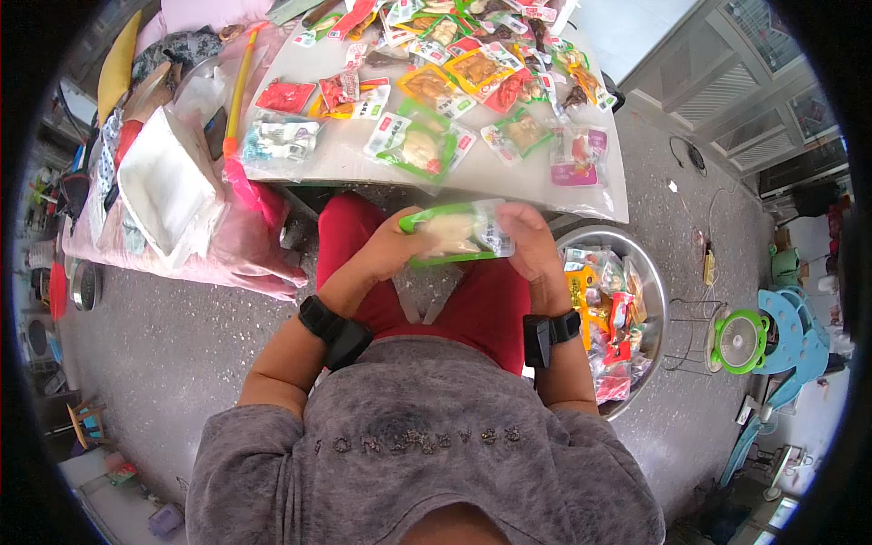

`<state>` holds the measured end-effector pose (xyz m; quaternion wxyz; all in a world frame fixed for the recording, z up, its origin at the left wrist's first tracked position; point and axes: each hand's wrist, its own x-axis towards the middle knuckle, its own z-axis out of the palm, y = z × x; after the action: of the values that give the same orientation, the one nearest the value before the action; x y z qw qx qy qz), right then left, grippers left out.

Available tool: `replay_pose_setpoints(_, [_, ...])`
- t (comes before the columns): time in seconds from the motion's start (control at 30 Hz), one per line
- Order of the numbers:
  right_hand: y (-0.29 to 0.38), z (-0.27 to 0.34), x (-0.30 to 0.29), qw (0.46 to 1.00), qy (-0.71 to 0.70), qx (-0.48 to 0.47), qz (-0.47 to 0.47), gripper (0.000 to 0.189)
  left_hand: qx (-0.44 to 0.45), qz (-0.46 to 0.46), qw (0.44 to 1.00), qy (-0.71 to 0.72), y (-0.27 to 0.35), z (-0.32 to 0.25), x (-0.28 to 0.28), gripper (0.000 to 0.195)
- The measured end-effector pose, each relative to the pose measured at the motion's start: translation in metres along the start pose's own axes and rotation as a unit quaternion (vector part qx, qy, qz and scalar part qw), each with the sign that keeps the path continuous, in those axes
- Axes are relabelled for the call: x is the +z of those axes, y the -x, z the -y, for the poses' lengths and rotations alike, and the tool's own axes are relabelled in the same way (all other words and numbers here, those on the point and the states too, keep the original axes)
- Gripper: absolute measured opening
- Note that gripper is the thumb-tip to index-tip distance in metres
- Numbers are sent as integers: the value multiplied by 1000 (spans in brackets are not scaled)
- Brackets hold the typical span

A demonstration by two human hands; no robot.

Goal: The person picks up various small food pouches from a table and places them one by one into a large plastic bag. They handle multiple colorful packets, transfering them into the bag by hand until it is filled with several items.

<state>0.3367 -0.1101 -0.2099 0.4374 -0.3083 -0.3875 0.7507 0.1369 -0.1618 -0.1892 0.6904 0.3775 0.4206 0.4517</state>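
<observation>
My left hand grips the left end of a green-edged clear food packet with pale food inside, held above my lap. At the packet's right end is my right hand, slightly blurred, its fingers on or against the plastic; part of the grip is hidden. Beyond my hands, a white table bears many sealed food packets. Nearest on it are a green-edged packet, another green-edged packet and a purple-and-clear packet. A large metal basin full of mixed packets stands to my right.
On the left, a pink cloth lies under a white foam tray and a yellow stick with an orange end. To the right are a wire stand, a green-rimmed fan, a blue plastic chair and a power strip on the floor.
</observation>
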Motion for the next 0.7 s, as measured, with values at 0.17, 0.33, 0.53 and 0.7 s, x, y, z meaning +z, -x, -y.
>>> replay_pose_setpoints(0.17, [-1,6,7,986,-18,46,-158,20,265,-7,877,-402,4,-23,10,15])
replay_pose_setpoints(0.33, [0,9,3,985,-119,125,15,36,525,-8,540,-657,10,-27,11,14])
replay_pose_setpoints(0.53, [7,19,10,952,-215,164,144,42,569,66,462,-677,13,-25,-1,14])
replay_pose_setpoints(0.7, [12,15,4,982,-62,143,105,34,557,97,467,-680,3,-34,-7,17])
